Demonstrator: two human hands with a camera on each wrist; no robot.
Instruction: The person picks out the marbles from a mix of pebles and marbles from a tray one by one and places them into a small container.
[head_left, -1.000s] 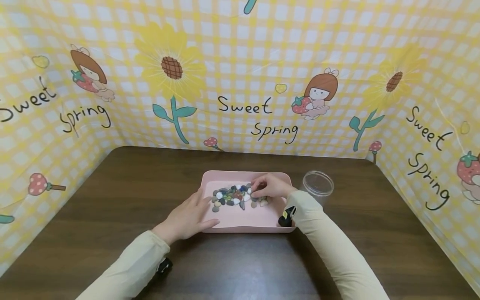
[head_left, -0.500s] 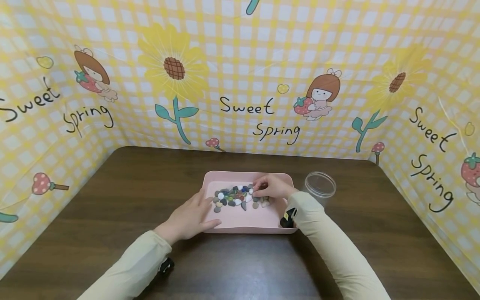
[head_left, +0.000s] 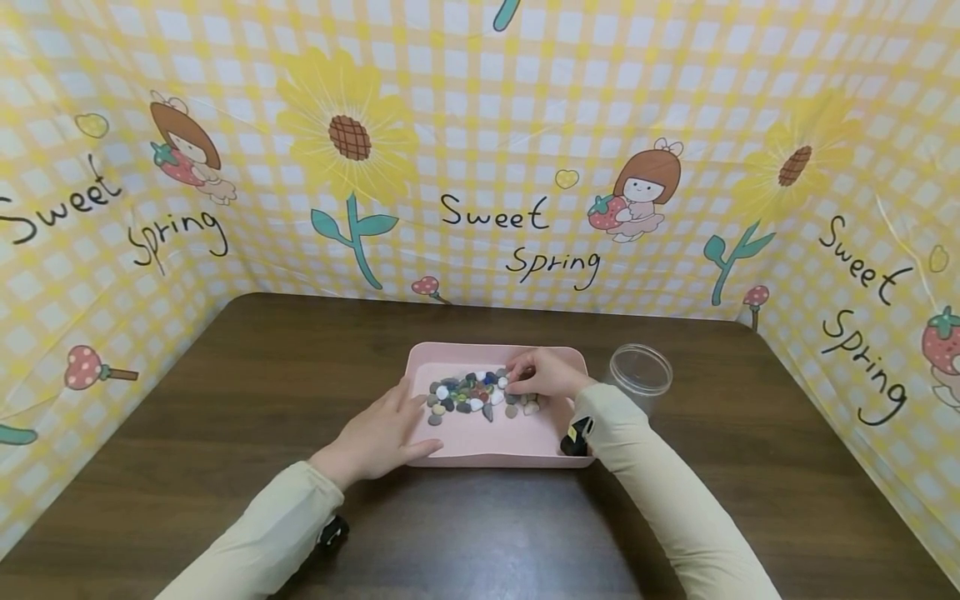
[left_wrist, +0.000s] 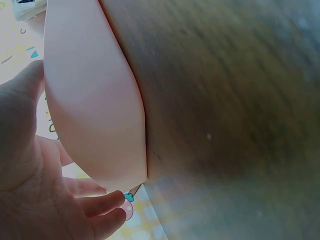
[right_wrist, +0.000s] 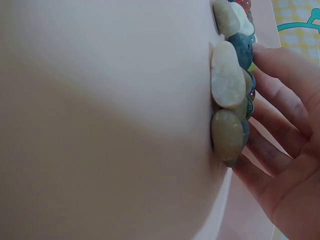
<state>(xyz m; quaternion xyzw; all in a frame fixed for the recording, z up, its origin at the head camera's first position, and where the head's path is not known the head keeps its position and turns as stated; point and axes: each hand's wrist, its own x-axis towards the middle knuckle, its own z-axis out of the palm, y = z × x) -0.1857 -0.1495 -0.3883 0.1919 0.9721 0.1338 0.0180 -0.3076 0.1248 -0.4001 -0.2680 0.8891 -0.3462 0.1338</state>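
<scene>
A shallow pink tray (head_left: 480,442) holds a spread of small pebbles (head_left: 477,404) in grey, white, dark blue and brown, with some glassy green and red pieces. My left hand (head_left: 372,435) rests on the tray's left end, thumb over the near rim and fingers stretched along the side. In the left wrist view its relaxed fingers lie against the tray's outer wall (left_wrist: 95,100). My right hand (head_left: 547,373) is over the right end of the pebbles. The right wrist view has its thumb tip at a dark blue-green pebble (right_wrist: 243,50), with loosely bent fingers behind the row.
A clear round plastic container (head_left: 641,387) stands right of the tray, close to the right sleeve. The dark wooden table (head_left: 480,533) is closed in at the back and sides by a yellow checked cloth (head_left: 480,125).
The view shifts slightly between the first two frames. My right hand stays at the same spot among the pebbles, and my left hand keeps its place on the tray.
</scene>
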